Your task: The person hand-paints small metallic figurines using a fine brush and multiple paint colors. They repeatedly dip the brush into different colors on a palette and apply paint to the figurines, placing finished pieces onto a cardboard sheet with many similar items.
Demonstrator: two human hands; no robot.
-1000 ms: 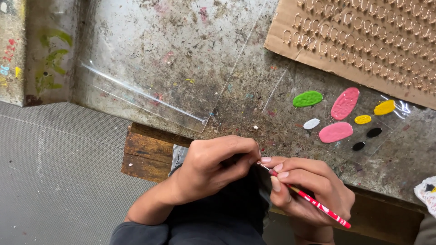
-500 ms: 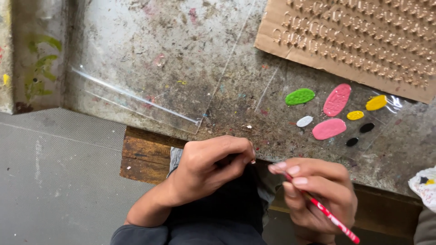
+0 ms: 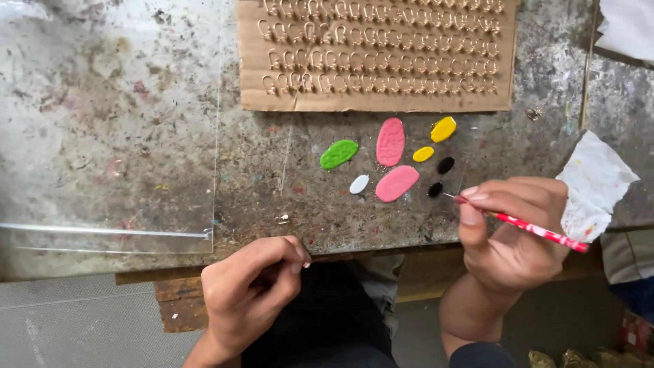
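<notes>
Moved: right hand (image 3: 514,238) has been lifted from the lap to the desk's (image 3: 136,136) front edge.
Brush (image 3: 521,223): pinched, tip beside black paint blob (image 3: 435,189).
Left hand (image 3: 248,289): closed on something small, unidentifiable, below the edge.

A: What is held in the right hand (image 3: 511,238)?
B: A thin red brush (image 3: 524,226) is pinched between thumb and fingers, its tip just beside the black paint blobs (image 3: 441,176).

A: How is the left hand (image 3: 248,296) placed?
B: It is curled at the near edge of the worktable (image 3: 136,123); something small is pinched at the fingertips, too small to be identified.

A: What is laid on the worktable?
B: Green, pink, yellow, white and black blobs are spread near the middle. A cardboard sheet (image 3: 375,54) stuck with rows of small hooks is set at the far edge, and a paint-stained paper scrap (image 3: 596,180) at the right edge.
</notes>
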